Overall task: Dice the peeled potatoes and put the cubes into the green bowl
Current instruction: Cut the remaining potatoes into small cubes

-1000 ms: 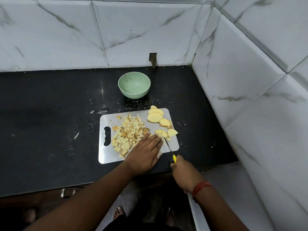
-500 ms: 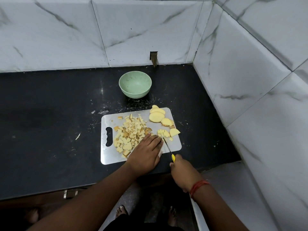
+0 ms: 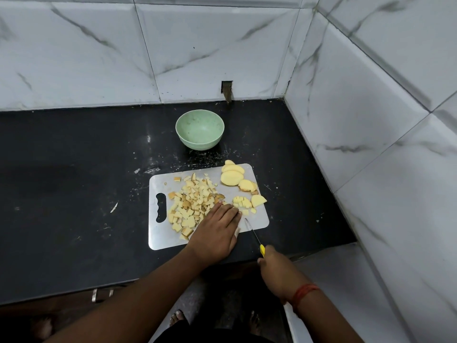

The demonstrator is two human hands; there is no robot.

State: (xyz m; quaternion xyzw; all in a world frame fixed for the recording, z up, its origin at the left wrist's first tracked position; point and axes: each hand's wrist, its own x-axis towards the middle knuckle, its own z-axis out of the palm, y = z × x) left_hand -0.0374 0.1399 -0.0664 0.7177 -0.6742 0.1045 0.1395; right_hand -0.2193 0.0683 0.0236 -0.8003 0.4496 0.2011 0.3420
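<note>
A steel cutting board (image 3: 257, 222) lies on the black counter. A heap of diced potato cubes (image 3: 193, 204) covers its middle and left. Potato slices (image 3: 232, 177) lie stacked at its far right corner, and a freshly cut cluster (image 3: 243, 203) sits near the right edge. My left hand (image 3: 215, 231) rests flat on the board, fingers straight, fingertips against the cubes. My right hand (image 3: 274, 266) grips the yellow handle of a thin knife (image 3: 252, 231), its blade tip just off the cut cluster. The green bowl (image 3: 199, 129) stands behind the board with nothing in it.
White marbled tile walls close the counter at the back and right. The black counter (image 3: 74, 194) stretches to the left, speckled with crumbs. Its front edge runs just below the board; my bare feet show on the floor beneath.
The knife has drawn back toward me, away from the cut cluster. My left hand has stayed flat by the cubes.
</note>
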